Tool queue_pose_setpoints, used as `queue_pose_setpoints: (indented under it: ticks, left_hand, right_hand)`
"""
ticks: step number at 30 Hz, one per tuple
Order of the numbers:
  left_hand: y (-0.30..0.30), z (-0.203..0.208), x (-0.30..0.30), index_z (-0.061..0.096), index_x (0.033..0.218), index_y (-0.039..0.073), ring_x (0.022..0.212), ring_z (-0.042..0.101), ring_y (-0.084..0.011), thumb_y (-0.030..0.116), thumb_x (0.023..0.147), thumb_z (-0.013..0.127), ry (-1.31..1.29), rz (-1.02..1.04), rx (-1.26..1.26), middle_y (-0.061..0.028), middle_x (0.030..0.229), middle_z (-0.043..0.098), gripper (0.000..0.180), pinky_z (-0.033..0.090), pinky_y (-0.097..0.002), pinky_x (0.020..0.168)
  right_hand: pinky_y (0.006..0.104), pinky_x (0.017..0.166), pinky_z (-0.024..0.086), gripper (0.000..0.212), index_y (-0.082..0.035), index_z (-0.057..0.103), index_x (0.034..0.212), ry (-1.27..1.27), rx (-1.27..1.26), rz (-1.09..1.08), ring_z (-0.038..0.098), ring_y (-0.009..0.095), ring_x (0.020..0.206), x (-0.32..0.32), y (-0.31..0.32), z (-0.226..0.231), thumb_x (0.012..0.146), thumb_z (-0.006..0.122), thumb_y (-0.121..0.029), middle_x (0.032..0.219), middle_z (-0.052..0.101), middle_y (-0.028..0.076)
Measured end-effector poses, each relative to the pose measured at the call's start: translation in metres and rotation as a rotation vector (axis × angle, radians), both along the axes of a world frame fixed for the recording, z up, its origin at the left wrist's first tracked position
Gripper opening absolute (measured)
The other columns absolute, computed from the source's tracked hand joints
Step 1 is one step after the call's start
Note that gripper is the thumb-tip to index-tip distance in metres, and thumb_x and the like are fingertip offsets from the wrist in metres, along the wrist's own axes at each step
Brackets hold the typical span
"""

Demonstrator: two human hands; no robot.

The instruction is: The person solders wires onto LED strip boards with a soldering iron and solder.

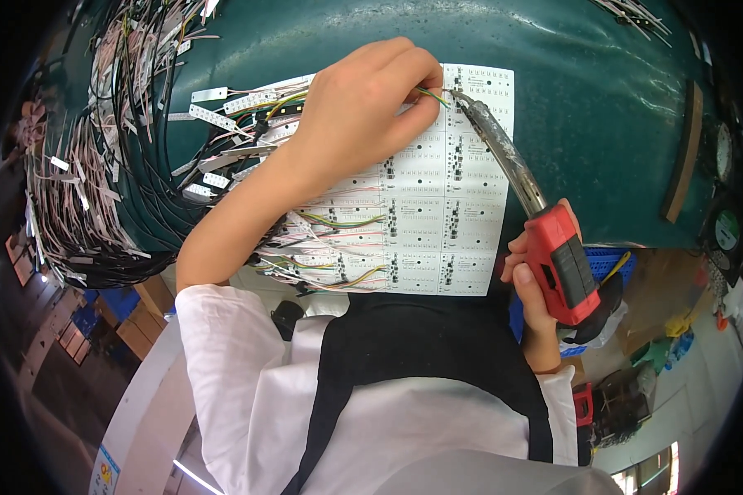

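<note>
My left hand [370, 103] is closed on thin wires [428, 92], green and yellow among them. It holds their ends against a white circuit board panel [480, 169] near its top edge. In my right hand [530, 272] is a red and black soldering gun [558, 260], gripped by its handle. Its long metal barrel [504, 153] slants up and left, with the tip at the wire ends on the board. Rows of small dark components mark the panel's sections. Coloured wires [351, 221] run onto its lower left rows. My left hand and forearm hide part of the panel's upper left.
Bundles of black and pink wires [87, 194] with small white strips fill the table's left side. The table has a green mat [619, 165]. A brown bar [683, 153] lies at the right. Below the right edge stands a blue basket [607, 266]. More wires [636, 18] lie far right.
</note>
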State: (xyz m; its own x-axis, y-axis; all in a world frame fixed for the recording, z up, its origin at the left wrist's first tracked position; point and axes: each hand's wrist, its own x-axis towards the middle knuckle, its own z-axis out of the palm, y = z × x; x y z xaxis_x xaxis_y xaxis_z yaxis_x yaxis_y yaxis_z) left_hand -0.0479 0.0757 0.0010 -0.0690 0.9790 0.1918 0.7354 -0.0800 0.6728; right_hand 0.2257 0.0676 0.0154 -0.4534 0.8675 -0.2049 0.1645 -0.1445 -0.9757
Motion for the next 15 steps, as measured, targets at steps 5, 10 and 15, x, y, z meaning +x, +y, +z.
queue_pose_setpoints:
  ticks: [5,10,15]
  left_hand:
    - [0.001,-0.001,0.000,0.055,0.078,0.007,0.068,0.058,-0.0214,0.007,0.072,0.061,0.015,-0.005,0.004,-0.0037,0.072,0.054,0.008,0.046,-0.0339,0.059]
    - [0.000,0.000,0.000,0.055,0.078,0.007,0.068,0.057,-0.0216,0.007,0.072,0.061,0.028,-0.008,0.000,-0.0037,0.072,0.054,0.008,0.047,-0.0344,0.059]
    - [0.000,0.007,-0.003,0.058,0.082,0.007,0.069,0.058,-0.0208,0.007,0.074,0.062,0.077,-0.036,-0.006,-0.0042,0.078,0.055,0.009,0.048,-0.0330,0.061]
  right_hand:
    - [0.0287,0.071,0.053,0.057,0.014,0.046,0.124,-0.023,0.025,0.014,0.066,0.018,0.069,-0.003,0.002,0.002,0.074,0.066,-0.007,0.080,0.067,0.013]
    - [0.0296,0.070,0.053,0.070,0.012,0.032,0.133,0.089,-0.158,-0.030,0.065,0.020,0.069,0.006,-0.001,0.006,0.076,0.065,-0.009,0.090,0.065,0.016]
    - [0.0298,0.067,0.054,0.073,0.010,0.027,0.136,0.146,-0.109,0.037,0.064,0.019,0.071,0.013,0.005,-0.001,0.077,0.065,-0.009,0.095,0.063,0.017]
